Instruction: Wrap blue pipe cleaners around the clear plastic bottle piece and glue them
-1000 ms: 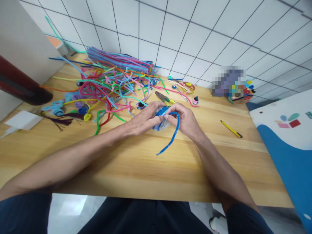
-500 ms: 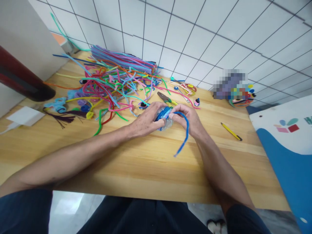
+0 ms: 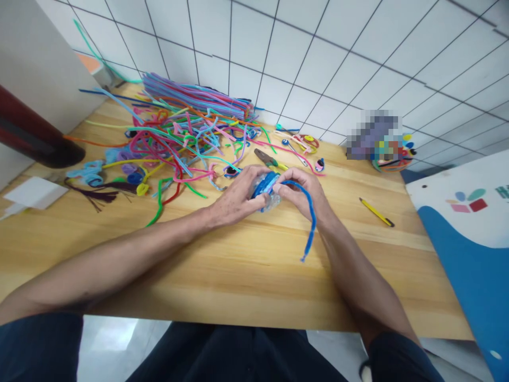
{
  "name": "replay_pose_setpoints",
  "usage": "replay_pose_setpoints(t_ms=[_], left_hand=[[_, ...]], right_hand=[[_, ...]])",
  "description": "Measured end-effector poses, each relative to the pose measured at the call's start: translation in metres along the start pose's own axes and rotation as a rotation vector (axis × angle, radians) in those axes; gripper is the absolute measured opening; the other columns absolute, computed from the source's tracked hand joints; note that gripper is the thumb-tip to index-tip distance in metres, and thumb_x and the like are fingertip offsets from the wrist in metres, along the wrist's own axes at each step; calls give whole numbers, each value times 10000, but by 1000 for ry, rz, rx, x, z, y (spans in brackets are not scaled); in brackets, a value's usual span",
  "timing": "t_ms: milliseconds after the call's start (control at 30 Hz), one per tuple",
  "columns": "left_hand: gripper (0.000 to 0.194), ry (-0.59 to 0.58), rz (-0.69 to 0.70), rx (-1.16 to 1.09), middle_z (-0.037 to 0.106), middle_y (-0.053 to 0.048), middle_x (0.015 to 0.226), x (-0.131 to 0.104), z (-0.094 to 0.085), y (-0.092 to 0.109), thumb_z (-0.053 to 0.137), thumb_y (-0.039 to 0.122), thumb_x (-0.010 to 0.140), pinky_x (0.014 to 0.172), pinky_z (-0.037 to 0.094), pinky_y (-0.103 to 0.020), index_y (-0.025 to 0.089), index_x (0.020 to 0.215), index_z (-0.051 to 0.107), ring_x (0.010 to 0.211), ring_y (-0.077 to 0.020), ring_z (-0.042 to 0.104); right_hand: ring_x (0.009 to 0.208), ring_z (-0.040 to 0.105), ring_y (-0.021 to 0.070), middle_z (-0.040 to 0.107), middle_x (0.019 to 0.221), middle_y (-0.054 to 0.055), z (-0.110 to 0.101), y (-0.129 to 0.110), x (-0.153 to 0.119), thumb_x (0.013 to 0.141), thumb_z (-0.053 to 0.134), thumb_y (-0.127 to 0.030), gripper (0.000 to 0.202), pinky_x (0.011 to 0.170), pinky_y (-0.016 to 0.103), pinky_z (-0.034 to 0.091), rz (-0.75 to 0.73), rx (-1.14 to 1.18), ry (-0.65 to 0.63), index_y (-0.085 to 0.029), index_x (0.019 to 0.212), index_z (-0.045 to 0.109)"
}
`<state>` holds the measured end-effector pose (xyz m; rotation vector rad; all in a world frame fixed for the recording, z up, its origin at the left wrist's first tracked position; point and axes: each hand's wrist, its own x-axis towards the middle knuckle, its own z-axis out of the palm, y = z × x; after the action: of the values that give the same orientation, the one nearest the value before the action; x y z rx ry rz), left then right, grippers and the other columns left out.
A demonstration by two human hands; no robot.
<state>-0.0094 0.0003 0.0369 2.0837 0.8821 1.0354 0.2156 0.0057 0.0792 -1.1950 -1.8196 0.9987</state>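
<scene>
Over the middle of the table, my left hand (image 3: 240, 196) is closed around a small clear plastic piece (image 3: 272, 201) wrapped with blue and light-blue pipe cleaner; its exact kind I cannot make out. My right hand (image 3: 300, 192) pinches a blue pipe cleaner (image 3: 312, 217) at the wrapped side. The loose end curves over the right fingers and hangs toward the table. Just beyond the hands lie pliers (image 3: 267, 158) with green and yellow handles, partly hidden by the fingers.
A tangle of colourful pipe cleaners (image 3: 170, 143) spreads at the left, with a thick bundle (image 3: 194, 98) behind it by the tiled wall. A yellow pen-like tool (image 3: 376, 212) lies right. A white box-like adapter (image 3: 35, 192) sits far left. A filled basket (image 3: 392, 156) stands back right.
The loose end of the blue pipe cleaner has swung right and a little lower. Both hands keep their hold in nearly the same place; the view has shifted slightly.
</scene>
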Motion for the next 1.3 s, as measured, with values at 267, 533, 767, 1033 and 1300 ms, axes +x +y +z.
replay_pose_setpoints(t_ms=[267,533,767,1033,1300], left_hand=[[512,27,18,17,620,-153,1449,-1,4,-7,618,412,1000,1227,483,-503,198,1453,515,1384,-307,595],[466,26,-20,-20,636,-119,1431,-4,0,-3,611,480,1064,1197,501,-479,235,1451,521,1326,-292,611],[507,44,-18,3,624,-116,1462,-6,2,-6,595,555,1077,1207,496,-483,249,1473,517,1345,-300,603],[526,75,-6,37,595,-128,1517,-6,4,-3,608,528,1076,1232,486,-500,253,1507,485,1398,-300,577],[503,80,40,89,577,-151,1497,-4,5,-7,616,492,1073,1275,439,-539,234,1492,514,1445,-307,536]], right_hand=[[662,561,145,677,743,-13,2,0,0,829,860,-555,371,659,300,464,-6,22,-20,-223,837,695],[694,559,147,667,770,-15,4,-3,1,827,833,-632,438,682,295,473,20,59,-53,-225,872,679],[678,528,143,636,732,-26,6,2,2,823,829,-647,446,655,284,442,31,39,-20,-227,863,685],[680,540,142,653,757,-20,5,1,1,840,808,-474,269,668,289,456,-6,37,-6,-230,859,695],[695,575,146,679,778,-12,1,-1,1,843,816,-475,282,685,295,482,6,66,-25,-225,856,687]])
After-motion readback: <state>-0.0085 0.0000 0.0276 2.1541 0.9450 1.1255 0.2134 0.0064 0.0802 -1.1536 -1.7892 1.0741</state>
